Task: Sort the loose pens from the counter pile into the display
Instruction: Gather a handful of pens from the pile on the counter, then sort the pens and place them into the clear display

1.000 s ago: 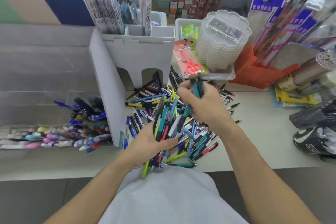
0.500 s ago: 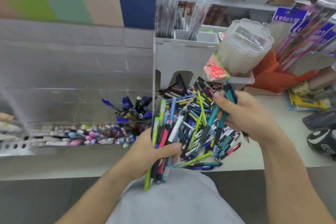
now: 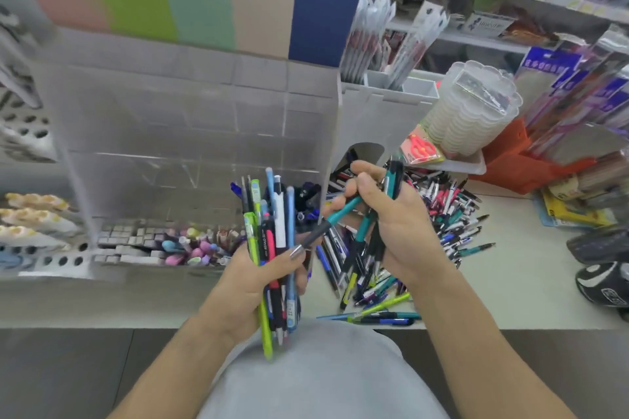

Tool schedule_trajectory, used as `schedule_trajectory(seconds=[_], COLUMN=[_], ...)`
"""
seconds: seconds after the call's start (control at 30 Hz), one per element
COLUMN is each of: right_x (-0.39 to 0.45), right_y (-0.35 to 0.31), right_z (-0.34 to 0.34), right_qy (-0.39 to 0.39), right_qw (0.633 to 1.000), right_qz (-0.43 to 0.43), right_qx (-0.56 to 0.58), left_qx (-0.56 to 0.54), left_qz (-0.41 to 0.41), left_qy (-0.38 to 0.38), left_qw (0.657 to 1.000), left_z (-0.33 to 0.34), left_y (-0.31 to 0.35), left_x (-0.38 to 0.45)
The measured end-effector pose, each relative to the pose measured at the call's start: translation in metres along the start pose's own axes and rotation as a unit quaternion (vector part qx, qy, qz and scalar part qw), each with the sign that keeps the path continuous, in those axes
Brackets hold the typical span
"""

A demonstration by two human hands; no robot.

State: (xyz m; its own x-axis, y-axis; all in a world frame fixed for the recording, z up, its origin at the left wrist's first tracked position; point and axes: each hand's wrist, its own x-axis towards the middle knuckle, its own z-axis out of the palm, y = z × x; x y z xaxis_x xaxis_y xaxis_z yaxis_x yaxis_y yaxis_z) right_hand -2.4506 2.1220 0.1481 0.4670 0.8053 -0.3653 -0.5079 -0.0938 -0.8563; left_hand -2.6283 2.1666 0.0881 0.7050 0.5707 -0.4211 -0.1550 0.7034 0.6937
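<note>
A pile of loose pens [image 3: 439,214] lies on the white counter [image 3: 510,269] right of centre. My left hand [image 3: 248,286] grips an upright bundle of mixed pens [image 3: 272,235], green, blue, white and red-black ones. My right hand [image 3: 398,221] holds several teal pens [image 3: 343,211] above the pile; one teal pen slants left with its metal tip near my left thumb. The clear acrylic display [image 3: 190,133] stands to the left, with pastel pens [image 3: 190,248] in a lower row and dark blue pens [image 3: 306,201] in its right corner.
A white cardboard stand [image 3: 384,119] with packaged pens rises behind the pile. A stack of clear plastic trays [image 3: 469,112], a red bin [image 3: 510,153] with packets and dark items at the counter's right end crowd the right side. Perforated racks stand far left.
The view has swung left, showing more of the display. Both hands lifted with their pens; my right hand has angled one teal pen toward the bundle in my left hand.
</note>
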Motion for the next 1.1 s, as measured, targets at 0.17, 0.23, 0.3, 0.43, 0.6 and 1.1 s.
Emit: schedule_trajectory(seconds=[0.17, 0.23, 0.3, 0.43, 0.6, 1.1], right_x=[0.024, 0.032, 0.044, 0.066, 0.090, 0.123], right_y=[-0.022, -0.028, -0.028, -0.016, 0.004, 0.027], right_z=[0.067, 0.106, 0.148, 0.221, 0.288, 0.277], right_qy=[-0.013, -0.023, -0.025, -0.037, -0.030, -0.034], right_qw=[0.997, 0.990, 0.978, 0.962, 0.919, 0.775], right_qz=[-0.076, -0.141, -0.209, -0.271, -0.394, -0.354], right_qx=[0.008, 0.014, 0.011, -0.010, 0.000, -0.522], left_qx=[-0.037, -0.030, -0.043, -0.053, -0.031, 0.008], left_qz=[0.088, 0.125, 0.145, 0.178, 0.201, 0.174], left_qy=[0.042, 0.073, 0.100, 0.172, 0.229, 0.214], left_qw=[0.994, 0.989, 0.983, 0.967, 0.952, 0.961], left_z=[-0.024, -0.035, -0.049, -0.076, -0.100, -0.103], left_y=[0.028, 0.041, 0.054, 0.076, 0.091, 0.094], left_x=[-0.011, -0.018, -0.026, -0.042, -0.055, -0.043])
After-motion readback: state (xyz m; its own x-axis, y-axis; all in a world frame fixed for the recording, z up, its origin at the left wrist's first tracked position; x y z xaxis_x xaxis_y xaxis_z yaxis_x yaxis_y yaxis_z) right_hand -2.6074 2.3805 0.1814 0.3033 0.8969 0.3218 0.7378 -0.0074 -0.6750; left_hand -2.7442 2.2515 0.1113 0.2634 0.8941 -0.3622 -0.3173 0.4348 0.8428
